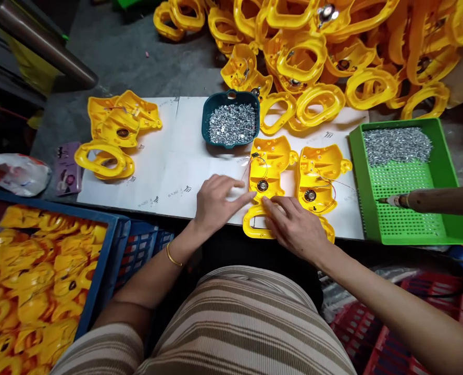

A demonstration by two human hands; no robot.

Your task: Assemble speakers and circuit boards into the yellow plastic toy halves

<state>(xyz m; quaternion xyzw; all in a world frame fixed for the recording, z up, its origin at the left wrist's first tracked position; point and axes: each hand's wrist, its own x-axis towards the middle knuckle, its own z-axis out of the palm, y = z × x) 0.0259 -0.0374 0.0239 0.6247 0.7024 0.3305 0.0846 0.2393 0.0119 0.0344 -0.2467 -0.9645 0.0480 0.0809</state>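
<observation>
Two yellow plastic housing halves lie side by side before me, each with a round metal part and thin wires inside. My right hand (293,225) rests at the lower edge of the left yellow housing (270,160), fingers bent over its ring-shaped handle (250,224); what its fingertips grip is partly hidden. My left hand (221,203) hovers just left of that housing, thumb and fingers spread, holding nothing. The right yellow housing (319,174) lies beyond my right hand, its handle partly covered by that hand. A dark teal tub (205,117) of small silver screws stands behind my left hand.
A green basket (411,237) with silver screws stands at right, a rod-shaped tool (430,200) above it. Many yellow housings (301,57) are heaped behind. Another yellow housing stack (116,122) lies left. A blue crate (112,234) of yellow parts stands lower left.
</observation>
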